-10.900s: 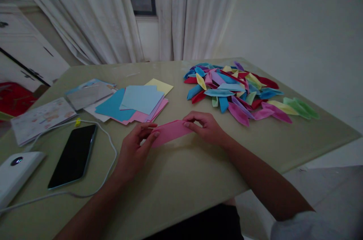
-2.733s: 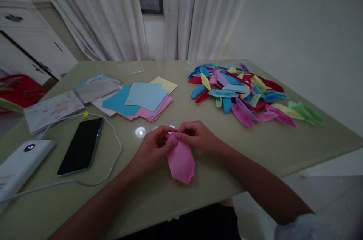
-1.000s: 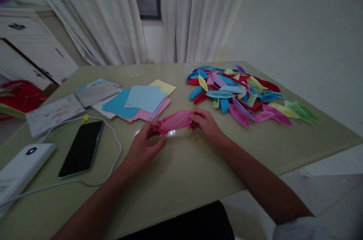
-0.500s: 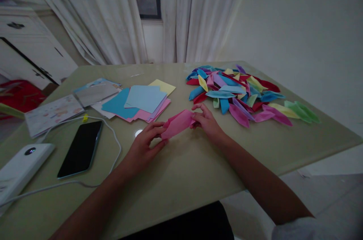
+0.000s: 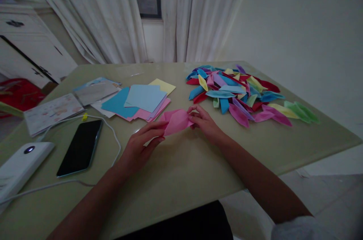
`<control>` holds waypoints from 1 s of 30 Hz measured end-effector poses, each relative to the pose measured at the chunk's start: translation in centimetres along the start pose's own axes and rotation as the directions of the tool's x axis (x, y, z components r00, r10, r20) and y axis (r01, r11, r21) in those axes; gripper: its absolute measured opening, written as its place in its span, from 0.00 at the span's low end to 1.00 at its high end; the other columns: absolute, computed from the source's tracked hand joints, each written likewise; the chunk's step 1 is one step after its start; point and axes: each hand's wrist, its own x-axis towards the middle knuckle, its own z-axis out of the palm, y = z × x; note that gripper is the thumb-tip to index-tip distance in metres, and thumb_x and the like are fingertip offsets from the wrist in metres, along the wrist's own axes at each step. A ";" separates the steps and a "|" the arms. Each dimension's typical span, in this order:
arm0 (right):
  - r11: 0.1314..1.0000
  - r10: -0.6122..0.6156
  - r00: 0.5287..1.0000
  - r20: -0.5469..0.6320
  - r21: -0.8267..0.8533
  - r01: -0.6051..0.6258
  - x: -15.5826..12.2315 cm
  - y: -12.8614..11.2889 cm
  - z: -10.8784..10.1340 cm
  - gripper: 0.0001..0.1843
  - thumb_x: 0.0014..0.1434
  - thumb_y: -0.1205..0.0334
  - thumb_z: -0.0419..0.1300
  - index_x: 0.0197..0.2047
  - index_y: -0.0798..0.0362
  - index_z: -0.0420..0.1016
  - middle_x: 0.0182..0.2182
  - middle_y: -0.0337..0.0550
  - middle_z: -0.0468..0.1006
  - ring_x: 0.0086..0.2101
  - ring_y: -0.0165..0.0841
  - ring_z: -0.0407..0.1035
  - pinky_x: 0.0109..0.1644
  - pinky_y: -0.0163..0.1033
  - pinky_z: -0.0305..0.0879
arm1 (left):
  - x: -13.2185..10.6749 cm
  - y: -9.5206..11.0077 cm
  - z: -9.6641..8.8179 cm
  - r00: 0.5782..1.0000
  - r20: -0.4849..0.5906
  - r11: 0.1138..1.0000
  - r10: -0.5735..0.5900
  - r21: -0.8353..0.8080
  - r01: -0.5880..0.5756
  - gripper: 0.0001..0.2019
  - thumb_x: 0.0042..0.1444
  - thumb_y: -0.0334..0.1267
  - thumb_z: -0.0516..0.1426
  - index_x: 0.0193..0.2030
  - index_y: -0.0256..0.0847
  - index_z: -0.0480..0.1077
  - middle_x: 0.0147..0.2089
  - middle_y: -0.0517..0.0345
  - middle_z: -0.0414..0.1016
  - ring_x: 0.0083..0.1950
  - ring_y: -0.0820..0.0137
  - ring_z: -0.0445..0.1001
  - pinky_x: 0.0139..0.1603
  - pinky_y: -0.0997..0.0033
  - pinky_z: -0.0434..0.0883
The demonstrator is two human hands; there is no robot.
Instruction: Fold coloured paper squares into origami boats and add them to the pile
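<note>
Between my hands is a folded piece of pink paper, held just above the table. My left hand pinches its left end, with the thumb below and the fingers on top. At the right end, the thumb and fingers of my right hand close on the paper's tip. The paper looks puffed out in the middle. Beyond my left hand lie flat paper squares in blue, teal, yellow, pink and purple. A pile of folded paper pieces in many colours spreads beyond my right hand.
On the left of the table lie a black-screened phone, a white power bank and a looping white cable. Printed packets rest behind them. White curtains hang past the far edge.
The pink paper has opened wider and turned nearer to level. My left hand has shifted slightly left, its fingers now lying straighter along the paper. My right hand has moved slightly left.
</note>
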 end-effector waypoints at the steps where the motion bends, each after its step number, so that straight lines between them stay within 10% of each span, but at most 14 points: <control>1: 1.000 0.003 1.000 0.008 0.004 -0.003 0.0 0.1 0.0 0.17 0.53 0.54 0.70 0.44 0.46 0.72 0.29 0.32 0.74 0.29 0.31 0.68 0.33 0.35 0.64 | 0.0 -0.1 0.0 1.000 -0.015 1.000 0.000 -0.011 -0.001 0.07 0.70 0.29 0.61 0.48 0.45 0.79 0.57 0.50 0.86 0.55 0.64 0.85 0.54 0.68 0.80; 9: 0.998 -0.047 0.993 0.109 0.045 0.042 -0.3 0.3 0.5 0.18 0.55 0.52 0.72 0.45 0.46 0.74 0.31 0.33 0.75 0.31 0.32 0.69 0.34 0.36 0.65 | -0.3 -0.4 -0.3 0.971 -0.077 0.971 -0.227 -0.092 0.220 0.04 0.69 0.37 0.64 0.46 0.46 0.82 0.33 0.60 0.85 0.31 0.69 0.83 0.35 0.73 0.77; 18: 0.995 -0.094 0.982 0.163 -0.014 0.097 -0.7 0.0 0.9 0.14 0.59 0.50 0.72 0.38 0.51 0.79 0.32 0.37 0.76 0.31 0.30 0.68 0.36 0.36 0.65 | 0.3 0.0 0.6 0.914 -0.235 0.901 -0.330 -0.366 0.231 0.09 0.63 0.36 0.69 0.49 0.45 0.78 0.59 0.49 0.79 0.52 0.65 0.82 0.47 0.68 0.81; 24: 0.992 -0.123 0.988 0.089 -0.016 0.125 -0.5 0.2 0.8 0.19 0.58 0.44 0.73 0.37 0.52 0.78 0.30 0.37 0.77 0.29 0.31 0.70 0.35 0.37 0.67 | 0.3 -0.5 0.7 0.867 -0.157 0.838 -0.473 -0.383 0.388 0.08 0.65 0.42 0.68 0.46 0.41 0.82 0.62 0.43 0.81 0.61 0.57 0.82 0.59 0.58 0.82; 30: 0.992 -0.126 0.992 -0.013 -0.017 0.126 -0.2 0.6 0.6 0.22 0.58 0.41 0.73 0.36 0.51 0.75 0.25 0.35 0.75 0.25 0.31 0.70 0.32 0.37 0.67 | -0.1 -0.7 1.2 0.894 -0.121 0.816 -0.432 -0.474 0.331 0.22 0.58 0.40 0.73 0.59 0.48 0.81 0.78 0.46 0.62 0.75 0.51 0.71 0.71 0.49 0.76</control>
